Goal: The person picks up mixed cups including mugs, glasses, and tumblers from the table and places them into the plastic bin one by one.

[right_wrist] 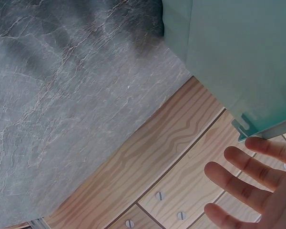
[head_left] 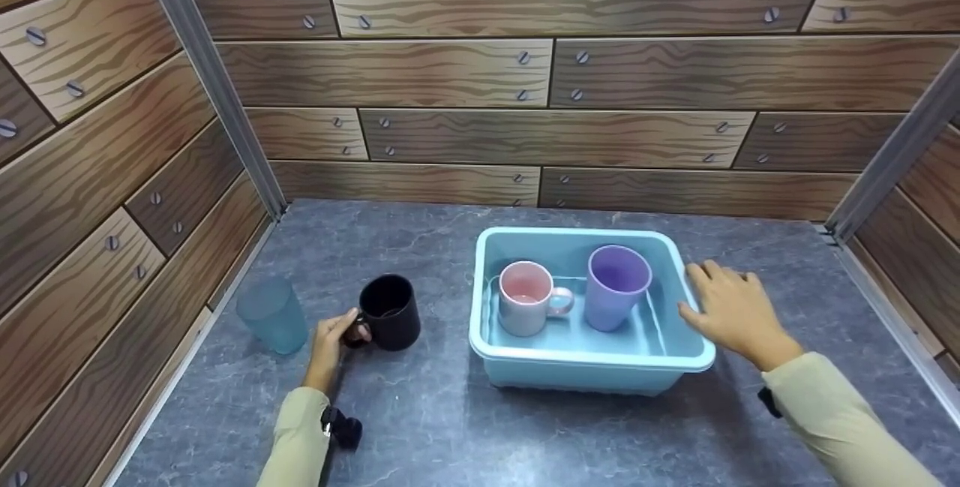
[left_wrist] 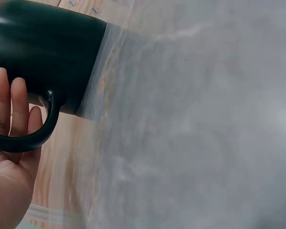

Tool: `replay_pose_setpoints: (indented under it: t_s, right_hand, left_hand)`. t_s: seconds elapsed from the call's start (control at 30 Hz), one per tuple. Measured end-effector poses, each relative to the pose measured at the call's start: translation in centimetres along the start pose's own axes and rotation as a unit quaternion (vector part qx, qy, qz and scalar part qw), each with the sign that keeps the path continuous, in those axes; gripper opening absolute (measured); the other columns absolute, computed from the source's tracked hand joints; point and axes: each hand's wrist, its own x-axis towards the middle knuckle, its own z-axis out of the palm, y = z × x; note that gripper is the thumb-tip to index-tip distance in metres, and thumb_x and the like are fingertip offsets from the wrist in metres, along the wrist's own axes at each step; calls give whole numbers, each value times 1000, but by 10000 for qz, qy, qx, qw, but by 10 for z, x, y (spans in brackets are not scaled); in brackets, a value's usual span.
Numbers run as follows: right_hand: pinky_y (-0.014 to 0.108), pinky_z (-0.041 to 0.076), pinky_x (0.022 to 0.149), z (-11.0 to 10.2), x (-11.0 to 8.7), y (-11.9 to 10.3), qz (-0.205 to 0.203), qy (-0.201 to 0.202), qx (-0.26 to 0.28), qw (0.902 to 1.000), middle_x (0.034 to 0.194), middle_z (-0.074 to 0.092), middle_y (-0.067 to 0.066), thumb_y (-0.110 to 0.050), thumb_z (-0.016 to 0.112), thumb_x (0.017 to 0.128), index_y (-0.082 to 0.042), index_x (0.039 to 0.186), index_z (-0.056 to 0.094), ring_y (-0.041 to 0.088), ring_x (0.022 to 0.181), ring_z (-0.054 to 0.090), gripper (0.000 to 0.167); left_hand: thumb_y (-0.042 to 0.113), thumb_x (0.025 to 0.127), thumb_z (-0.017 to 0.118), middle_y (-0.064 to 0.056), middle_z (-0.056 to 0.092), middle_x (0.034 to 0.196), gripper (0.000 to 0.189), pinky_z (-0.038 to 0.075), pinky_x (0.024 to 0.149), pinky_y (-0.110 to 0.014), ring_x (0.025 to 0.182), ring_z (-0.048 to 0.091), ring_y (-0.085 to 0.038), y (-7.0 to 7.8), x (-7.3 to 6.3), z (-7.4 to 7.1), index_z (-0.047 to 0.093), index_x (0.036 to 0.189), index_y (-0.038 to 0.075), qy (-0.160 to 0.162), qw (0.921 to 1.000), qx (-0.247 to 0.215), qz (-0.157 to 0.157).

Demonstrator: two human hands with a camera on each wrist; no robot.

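Observation:
My left hand holds the handle of a black mug on the tabletop, left of the tub. Up close in the left wrist view, the mug looks dark green-black, and the fingers lie behind its handle loop. At the right side of a light blue plastic tub, my right hand touches the rim with spread, loosely bent fingers. Inside the tub stand a pink mug with its handle facing right, and a tilted purple cup. The right wrist view shows the tub's outer wall.
A translucent blue cup stands left of my left hand, leaning in view. Wood-patterned panels wall in the grey marbled table at the back and both sides. Metal posts mark the corners.

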Motion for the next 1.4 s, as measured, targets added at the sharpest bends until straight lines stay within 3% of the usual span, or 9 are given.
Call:
replay_pose_setpoints:
  t_s: [0.1, 0.23, 0.4, 0.5, 0.57, 0.7, 0.9, 1.23, 1.4]
  right_hand:
    - [58, 39, 73, 0, -1, 0, -9, -20, -3, 10000, 111, 56, 27, -36, 58, 84, 4, 123, 49, 44, 96, 57, 56]
    - [58, 40, 73, 0, -1, 0, 8, -10, -33, 10000, 111, 56, 27, -36, 59, 84, 4, 123, 49, 44, 96, 57, 57]
    - [59, 40, 75, 1, 0, 0, -2, 31, -28, 10000, 111, 56, 27, -36, 59, 84, 5, 122, 49, 44, 95, 57, 57]
    - [60, 40, 76, 1, 0, 0, -2, 21, -14, 10000, 112, 56, 27, -36, 59, 84, 4, 123, 49, 45, 96, 57, 57]
    - [60, 40, 77, 1, 0, 0, 11, 3, -4, 10000, 113, 56, 28, -36, 59, 84, 4, 123, 49, 45, 98, 57, 57]
    - [61, 40, 78, 1, 0, 0, 36, -27, 17, 10000, 114, 56, 28, -36, 59, 84, 4, 124, 49, 45, 99, 56, 58]
    - [61, 40, 77, 1, 0, 0, 19, -2, 34, 10000, 112, 56, 27, -35, 59, 84, 4, 123, 49, 45, 97, 56, 57]
    - [58, 41, 72, -1, -1, 1, -39, 3, 69, 10000, 111, 57, 26, -34, 58, 85, 4, 123, 49, 43, 96, 58, 54]
    - [59, 41, 74, 1, 0, 1, -8, 23, 69, 10000, 111, 57, 26, -34, 58, 85, 4, 123, 49, 44, 95, 57, 55]
  left_hand:
    - [20, 97, 44, 5, 62, 55, 48, 49, 65, -25, 56, 60, -10, -3, 2, -1, 65, 62, -5, -162, 9995, -257, -95]
    - [34, 95, 48, 6, 63, 57, 47, 49, 67, -27, 57, 61, -9, -9, 8, -8, 66, 58, 13, -725, 9957, -487, -295]
    - [38, 96, 46, 9, 56, 54, 48, 47, 59, -24, 51, 55, -6, -17, 19, -19, 59, 53, 18, -1548, 9845, -676, -473]
    - [33, 98, 43, 11, 46, 47, 51, 41, 52, -22, 45, 45, -5, -15, 20, -19, 50, 49, 18, -1732, 9793, -830, -646]
    - [29, 97, 43, 11, 39, 45, 51, 33, 49, -22, 43, 38, -4, -10, 18, -16, 43, 48, 16, -1595, 9823, -797, -577]
    - [17, 96, 40, 11, 30, 43, 50, 17, 48, -29, 41, 26, -3, -3, 11, -7, 28, 49, 2, -987, 9927, -579, -379]
    - [8, 96, 38, 7, 25, 44, 47, 11, 47, -30, 41, 20, -4, -2, 9, 0, 18, 59, -14, -488, 9963, -637, -297]
    - [11, 99, 38, 5, 36, 46, 49, 30, 56, -26, 47, 33, -9, 7, 1, 6, 42, 51, 6, -250, 9912, -1124, -656]
    - [10, 99, 38, 8, 32, 45, 51, 20, 55, -26, 44, 28, -6, -5, 6, 6, 33, 48, 9, -135, 9852, -1596, -614]
